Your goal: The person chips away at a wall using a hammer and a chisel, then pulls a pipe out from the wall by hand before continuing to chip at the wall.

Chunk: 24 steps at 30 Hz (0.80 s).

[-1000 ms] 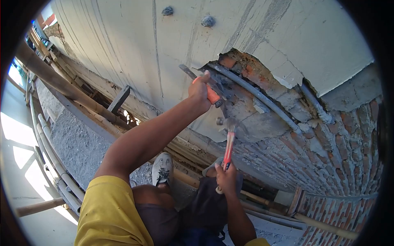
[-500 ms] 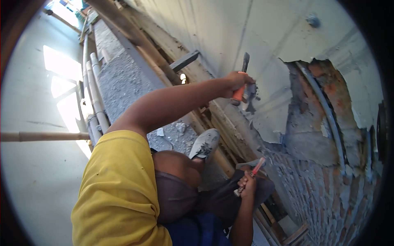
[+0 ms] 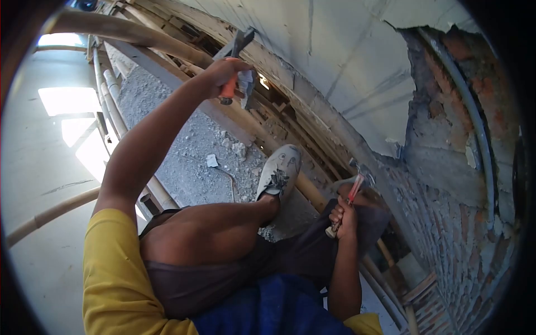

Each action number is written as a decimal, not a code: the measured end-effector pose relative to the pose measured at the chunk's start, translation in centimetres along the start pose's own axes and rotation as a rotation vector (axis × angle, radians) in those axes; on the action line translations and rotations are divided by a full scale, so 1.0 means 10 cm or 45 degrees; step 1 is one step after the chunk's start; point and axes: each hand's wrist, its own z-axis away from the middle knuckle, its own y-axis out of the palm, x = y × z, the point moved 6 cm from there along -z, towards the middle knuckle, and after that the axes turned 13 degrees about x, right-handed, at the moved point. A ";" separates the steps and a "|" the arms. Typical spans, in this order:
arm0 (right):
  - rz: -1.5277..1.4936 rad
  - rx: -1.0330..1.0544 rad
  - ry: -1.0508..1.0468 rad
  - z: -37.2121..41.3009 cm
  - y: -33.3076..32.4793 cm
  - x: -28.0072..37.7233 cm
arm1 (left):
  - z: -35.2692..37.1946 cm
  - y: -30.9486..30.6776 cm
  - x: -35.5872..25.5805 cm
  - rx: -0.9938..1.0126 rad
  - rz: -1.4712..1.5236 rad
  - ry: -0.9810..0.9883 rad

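Observation:
My left hand is closed around the orange handle of a chisel, whose dark flat blade points up. A pale grey flake of wall coating shows beside the same fingers; whether they pinch it is hard to tell. This hand is over the edge of the rubble-strewn walkway, apart from the wall. Lower right, my right hand grips a hammer by its red handle, close to my bent knee. The hammer's metal head points up toward the wall.
The pale wall has a broken opening with exposed brick and a grey conduit. Rubble covers the walkway beside my shoe. Bamboo poles and timber lie along the wall's base; another bamboo pole crosses at left.
My left hand has moved away from the wall toward the walkway, carrying the chisel and apparently the flake. The view has shifted; my right hand still holds the hammer by the knee.

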 end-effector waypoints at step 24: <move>-0.213 -0.025 0.059 -0.12 -0.07 -0.02 | -0.12 0.75 0.47 0.116 -0.025 -0.462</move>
